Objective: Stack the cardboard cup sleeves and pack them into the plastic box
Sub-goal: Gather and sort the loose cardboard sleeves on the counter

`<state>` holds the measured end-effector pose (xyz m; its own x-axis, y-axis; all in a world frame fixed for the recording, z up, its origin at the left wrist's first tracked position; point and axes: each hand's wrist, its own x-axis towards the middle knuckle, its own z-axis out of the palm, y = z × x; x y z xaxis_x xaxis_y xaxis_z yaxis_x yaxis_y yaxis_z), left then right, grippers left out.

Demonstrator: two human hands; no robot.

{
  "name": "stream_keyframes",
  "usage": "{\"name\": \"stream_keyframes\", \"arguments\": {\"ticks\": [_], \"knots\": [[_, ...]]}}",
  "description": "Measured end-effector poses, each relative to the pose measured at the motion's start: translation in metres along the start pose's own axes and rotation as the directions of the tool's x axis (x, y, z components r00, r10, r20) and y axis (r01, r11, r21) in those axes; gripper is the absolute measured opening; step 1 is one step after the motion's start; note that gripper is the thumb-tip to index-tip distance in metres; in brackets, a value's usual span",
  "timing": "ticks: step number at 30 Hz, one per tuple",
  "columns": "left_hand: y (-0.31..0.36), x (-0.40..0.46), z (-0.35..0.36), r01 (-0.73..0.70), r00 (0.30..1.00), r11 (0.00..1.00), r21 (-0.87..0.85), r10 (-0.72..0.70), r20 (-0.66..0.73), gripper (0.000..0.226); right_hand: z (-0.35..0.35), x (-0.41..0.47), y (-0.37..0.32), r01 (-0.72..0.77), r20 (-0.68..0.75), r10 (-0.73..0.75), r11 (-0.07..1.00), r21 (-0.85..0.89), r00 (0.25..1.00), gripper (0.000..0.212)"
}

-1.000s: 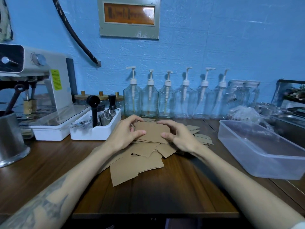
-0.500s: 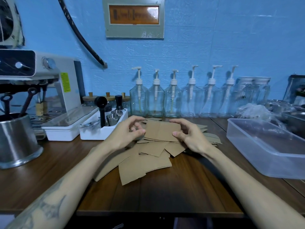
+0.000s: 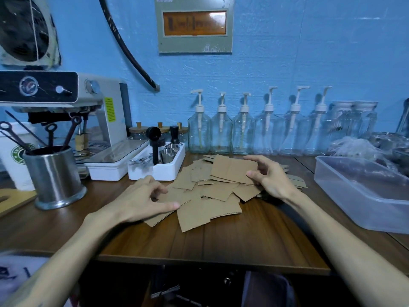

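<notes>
Blue-painted wall backs a brown wooden counter, and the single head view looks down across it at both hands. Loose cardboard sleeves lie flattened and fanned out in a ragged heap at the counter's middle, overlapping at odd angles, so none is squared up with its neighbour yet. On top at the far side sits a small stack, and the right hand pinches its right edge, thumb on the upper face and fingers curled behind, likely to keep the gathered pieces aligned while more are added. Nearer the viewer, the left hand rests over the heap's left side, thumb lying along a sleeve's edge and fingers bent down onto the cardboard; it seems about to slide or lift the next piece, though whether anything is truly gripped cannot be told. Well to the right stands the clear box, lidless and with no sleeves in it, placed within easy reach for packing. Pump bottles line the wall behind, and a steel cup of tools stands far left.
</notes>
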<state>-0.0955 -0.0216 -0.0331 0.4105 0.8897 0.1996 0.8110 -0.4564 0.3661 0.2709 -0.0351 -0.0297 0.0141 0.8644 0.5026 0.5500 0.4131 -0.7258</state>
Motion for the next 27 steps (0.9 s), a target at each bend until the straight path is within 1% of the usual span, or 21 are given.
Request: {"name": "stream_keyframes", "arguments": {"ticks": [2,4,5,6,8,9,11,13,14,16,18,20,22,25,27], "knots": [[0.000,-0.005,0.003,-0.002,1.000,1.000,0.005,0.002,0.004,0.094,0.000,0.000,-0.001,-0.002,0.012,0.002,1.000,0.001,1.000,0.040],[-0.002,-0.004,0.004,0.002,1.000,0.999,-0.034,-0.002,-0.001,0.100,0.002,0.000,-0.001,-0.003,0.023,0.003,1.000,0.004,1.000,0.039],[-0.001,-0.004,0.003,0.003,1.000,0.998,-0.063,-0.002,0.006,0.097,0.002,0.000,0.000,0.000,0.028,0.000,1.000,0.008,1.000,0.040],[-0.001,-0.003,0.002,0.001,1.000,0.996,-0.092,0.000,0.012,0.088,0.003,0.000,0.001,0.001,0.032,-0.001,1.000,0.012,1.000,0.041],[0.001,0.000,0.000,-0.007,1.000,0.988,-0.156,0.007,0.001,0.062,0.003,0.001,0.002,-0.003,0.037,0.003,1.000,0.010,0.999,0.042],[0.002,0.003,-0.002,-0.017,1.000,0.983,-0.182,0.016,-0.004,0.054,0.003,0.001,0.002,-0.005,0.038,0.005,1.000,0.009,0.999,0.042],[0.004,0.009,-0.010,-0.042,0.999,0.976,-0.214,0.044,0.005,0.051,0.003,0.001,0.002,-0.007,0.039,0.006,1.000,0.017,0.999,0.042],[0.005,0.018,-0.017,-0.080,0.996,0.951,-0.298,0.084,0.003,0.050,0.003,0.001,0.002,-0.014,0.043,0.013,1.000,0.027,0.999,0.040],[0.007,0.022,-0.019,-0.096,0.995,0.934,-0.344,0.095,-0.019,0.048,0.003,0.001,0.001,-0.018,0.045,0.017,0.999,0.026,0.999,0.039],[0.014,0.035,-0.018,-0.132,0.990,0.902,-0.412,0.103,-0.093,0.037,0.003,0.001,0.000,-0.024,0.044,0.023,0.999,0.024,0.999,0.039],[0.032,0.048,-0.012,-0.166,0.982,0.844,-0.509,0.096,-0.161,0.023,0.004,0.001,0.000,-0.024,0.040,0.023,0.999,0.025,0.999,0.039],[0.055,0.060,-0.006,-0.180,0.980,0.793,-0.582,0.093,-0.177,0.014,0.004,0.001,0.000,-0.021,0.035,0.020,1.000,0.023,0.999,0.039],[0.072,0.071,-0.003,-0.192,0.979,0.775,-0.602,0.104,-0.178,0.012,0.004,0.003,0.003,-0.019,0.031,0.018,1.000,0.021,0.999,0.039],[0.085,0.085,0.003,-0.176,0.981,0.717,-0.675,0.075,-0.176,0.023,0.003,0.005,0.005,-0.013,0.013,0.013,1.000,0.013,1.000,0.042],[0.088,0.089,0.010,-0.183,0.980,0.696,-0.694,0.075,-0.183,0.024,0.002,0.006,0.005,-0.013,-0.003,0.013,1.000,0.002,1.000,0.042]]}}
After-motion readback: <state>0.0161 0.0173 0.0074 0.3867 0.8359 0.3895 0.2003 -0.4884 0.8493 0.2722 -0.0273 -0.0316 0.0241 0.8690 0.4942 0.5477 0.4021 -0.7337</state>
